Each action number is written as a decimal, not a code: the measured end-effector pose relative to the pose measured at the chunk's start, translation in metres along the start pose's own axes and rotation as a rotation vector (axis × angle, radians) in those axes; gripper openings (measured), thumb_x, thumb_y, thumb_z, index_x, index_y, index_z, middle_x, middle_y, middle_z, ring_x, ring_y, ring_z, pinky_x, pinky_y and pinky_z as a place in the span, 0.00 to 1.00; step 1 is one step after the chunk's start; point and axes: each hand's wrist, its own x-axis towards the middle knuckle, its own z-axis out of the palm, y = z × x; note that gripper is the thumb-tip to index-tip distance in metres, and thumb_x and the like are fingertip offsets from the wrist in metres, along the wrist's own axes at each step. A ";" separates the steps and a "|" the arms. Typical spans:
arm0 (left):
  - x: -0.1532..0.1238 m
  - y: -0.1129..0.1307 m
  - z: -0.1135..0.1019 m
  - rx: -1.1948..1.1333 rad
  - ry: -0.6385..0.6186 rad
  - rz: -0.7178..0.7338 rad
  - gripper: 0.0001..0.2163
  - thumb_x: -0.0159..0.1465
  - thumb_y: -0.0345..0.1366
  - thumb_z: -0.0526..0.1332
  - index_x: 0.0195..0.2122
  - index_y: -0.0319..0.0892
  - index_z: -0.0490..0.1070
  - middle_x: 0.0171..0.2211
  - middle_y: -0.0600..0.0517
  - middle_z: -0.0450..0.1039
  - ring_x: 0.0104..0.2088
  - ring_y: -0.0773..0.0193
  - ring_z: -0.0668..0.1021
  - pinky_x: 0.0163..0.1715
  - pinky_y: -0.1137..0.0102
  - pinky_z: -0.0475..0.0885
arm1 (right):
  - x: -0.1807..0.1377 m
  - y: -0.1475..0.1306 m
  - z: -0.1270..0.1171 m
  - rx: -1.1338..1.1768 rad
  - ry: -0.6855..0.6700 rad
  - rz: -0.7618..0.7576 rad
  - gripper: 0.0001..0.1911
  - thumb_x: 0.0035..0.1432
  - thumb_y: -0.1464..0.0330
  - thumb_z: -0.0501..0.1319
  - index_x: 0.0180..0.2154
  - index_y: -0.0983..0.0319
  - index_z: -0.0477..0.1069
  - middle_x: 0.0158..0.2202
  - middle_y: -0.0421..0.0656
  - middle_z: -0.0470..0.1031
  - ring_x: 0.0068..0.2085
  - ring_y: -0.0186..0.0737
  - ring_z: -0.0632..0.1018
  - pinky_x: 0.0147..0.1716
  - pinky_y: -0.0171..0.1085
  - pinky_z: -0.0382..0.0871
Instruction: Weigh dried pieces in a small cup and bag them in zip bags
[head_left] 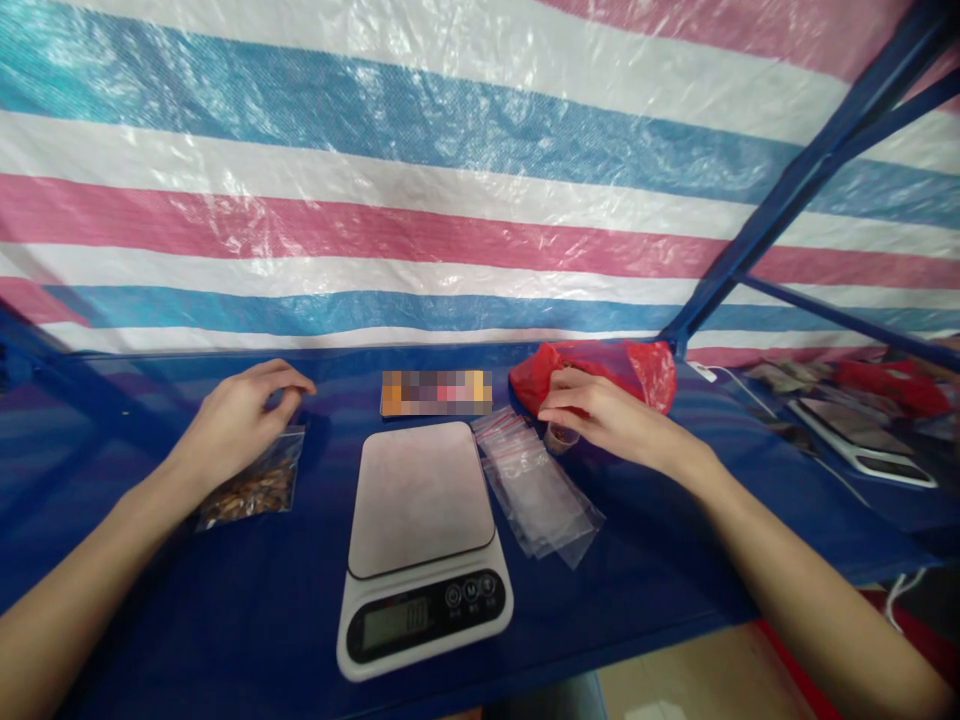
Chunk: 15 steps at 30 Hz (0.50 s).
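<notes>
My left hand (pixel 244 418) hovers over a clear zip bag (pixel 259 485) of brown dried pieces, which lies on the blue table. Its thumb and forefinger curve with a gap between them, and nothing shows in it. My right hand (pixel 589 408) has its fingers bent together at the rim of a small clear cup (pixel 561 438) with something dark inside; the fingers partly cover the cup. Behind that hand lies a red plastic bag (pixel 651 372). Several flat clear zip bags (pixel 536 490) lie fanned beside the cup. Between my hands stands a white digital scale (pixel 424 500), its display reading about zero.
An orange-edged packet or card (pixel 435 394), its middle blurred out, lies behind the scale. At the right are a second scale (pixel 862 440), another red bag (pixel 892 388) and a white cable (pixel 742 388). A blue metal frame (pixel 780 200) and striped sheeting (pixel 375 230) rise behind the table.
</notes>
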 end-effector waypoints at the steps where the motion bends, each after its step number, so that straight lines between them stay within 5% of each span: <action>1: 0.000 0.001 0.000 -0.001 -0.002 -0.006 0.19 0.66 0.45 0.51 0.40 0.46 0.81 0.47 0.47 0.81 0.45 0.51 0.82 0.48 0.61 0.73 | 0.001 0.000 0.002 -0.032 0.030 0.006 0.14 0.75 0.64 0.60 0.38 0.61 0.80 0.41 0.47 0.76 0.44 0.45 0.77 0.44 0.41 0.69; 5: -0.001 0.004 -0.001 0.000 -0.017 -0.018 0.18 0.67 0.44 0.52 0.41 0.45 0.81 0.47 0.47 0.81 0.46 0.52 0.82 0.50 0.61 0.72 | 0.008 -0.006 0.014 -0.156 0.079 0.061 0.06 0.69 0.70 0.64 0.42 0.60 0.82 0.43 0.48 0.76 0.47 0.48 0.77 0.48 0.44 0.71; 11: -0.001 0.003 -0.001 0.005 -0.010 -0.006 0.18 0.68 0.43 0.52 0.42 0.44 0.81 0.48 0.47 0.81 0.47 0.52 0.82 0.49 0.61 0.72 | 0.013 -0.017 0.018 -0.174 0.101 0.184 0.18 0.76 0.62 0.58 0.35 0.62 0.80 0.39 0.50 0.78 0.45 0.50 0.79 0.47 0.45 0.72; 15: -0.001 0.005 -0.003 0.007 -0.012 -0.005 0.18 0.68 0.42 0.51 0.42 0.44 0.81 0.48 0.47 0.81 0.47 0.52 0.82 0.49 0.62 0.71 | 0.013 -0.009 0.021 -0.131 0.097 0.227 0.16 0.75 0.69 0.56 0.37 0.61 0.80 0.41 0.49 0.82 0.44 0.48 0.81 0.47 0.44 0.71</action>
